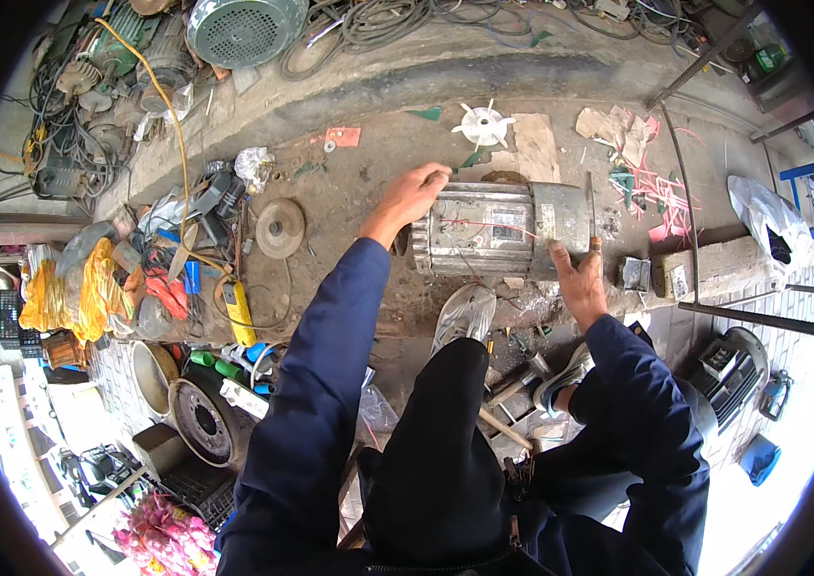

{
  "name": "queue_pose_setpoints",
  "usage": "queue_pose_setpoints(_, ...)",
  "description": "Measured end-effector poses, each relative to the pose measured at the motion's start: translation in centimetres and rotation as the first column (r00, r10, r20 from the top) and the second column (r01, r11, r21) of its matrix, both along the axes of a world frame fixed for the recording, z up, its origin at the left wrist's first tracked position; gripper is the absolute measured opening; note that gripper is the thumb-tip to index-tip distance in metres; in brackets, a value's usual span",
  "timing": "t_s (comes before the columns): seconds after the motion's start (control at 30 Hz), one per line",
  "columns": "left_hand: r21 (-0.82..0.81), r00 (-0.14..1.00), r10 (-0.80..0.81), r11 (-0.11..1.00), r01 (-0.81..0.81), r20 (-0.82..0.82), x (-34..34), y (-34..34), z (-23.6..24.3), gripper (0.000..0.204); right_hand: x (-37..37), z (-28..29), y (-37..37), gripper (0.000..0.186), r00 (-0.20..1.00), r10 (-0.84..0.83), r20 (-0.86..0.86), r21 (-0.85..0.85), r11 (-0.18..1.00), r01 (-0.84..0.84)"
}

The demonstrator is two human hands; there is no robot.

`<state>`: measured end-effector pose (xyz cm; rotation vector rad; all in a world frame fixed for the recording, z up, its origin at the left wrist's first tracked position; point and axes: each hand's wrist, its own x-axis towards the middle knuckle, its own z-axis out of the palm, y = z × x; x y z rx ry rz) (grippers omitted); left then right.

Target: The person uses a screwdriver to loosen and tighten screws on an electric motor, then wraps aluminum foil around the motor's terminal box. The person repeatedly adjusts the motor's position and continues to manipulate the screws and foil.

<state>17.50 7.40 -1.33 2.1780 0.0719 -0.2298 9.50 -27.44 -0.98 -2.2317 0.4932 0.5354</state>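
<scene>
We find a dirty concrete ledge (397,139) carrying a finned grey motor (479,245) on its side, near the middle of the view. We note the left hand (417,200), fingers curled at the motor's left end; we cannot tell whether they grip. The right hand (580,286) rests its thumb on the motor's right-end casing, its fingers at a thin tool (595,244); we cannot confirm a pinch. Beyond the motor lies a white fan wheel (484,126).

Both hands (409,204) are at a ribbed motor (493,230) — the right holding a tool (595,244) (thin-bladed).
</scene>
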Motion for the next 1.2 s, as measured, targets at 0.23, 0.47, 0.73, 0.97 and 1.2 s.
queue_pose_setpoints(0.23, -0.064, 0.968, -0.057, 0.997, 0.042, -0.244, 0.9, 0.4, -1.8, 0.04, -0.5, -1.6, 0.3, 0.13, 0.979, -0.158, -0.13, 0.133, 0.975, 0.175)
queue_pose_setpoints(0.47, -0.198, 0.983, 0.037, 0.978, -0.073, -0.18, -1.0, 0.8, -4.0, 0.046, 0.6, -3.6, -0.3, 0.125, 0.973, 0.007, 0.232, -0.042, 0.999, 0.003)
queue_pose_setpoints(0.73, -0.064, 0.942, 0.28, 0.96, -0.273, 0.183, -6.7, -1.0, -1.6, 0.032, 4.5, 0.8, -2.1, 0.125, 0.977, 0.212, -0.021, 0.059, 0.976, -0.211)
queue_pose_setpoints(0.97, 0.137, 0.899, 0.077, 0.979, -0.149, 0.432, -12.1, -2.3, 4.6, 0.039, -1.3, 2.7, 5.1, 0.064, 0.716, 0.37, 0.592, -0.042, 0.902, -0.43)
queue_pose_setpoints(1.2, -0.01, 0.976, 0.02, 1.0, -0.018, 0.215, -11.3, -3.2, 6.1, 0.039, -1.9, 2.5, 13.2, 0.057, 0.819, 0.237, 0.522, 0.349, 0.817, -0.459)
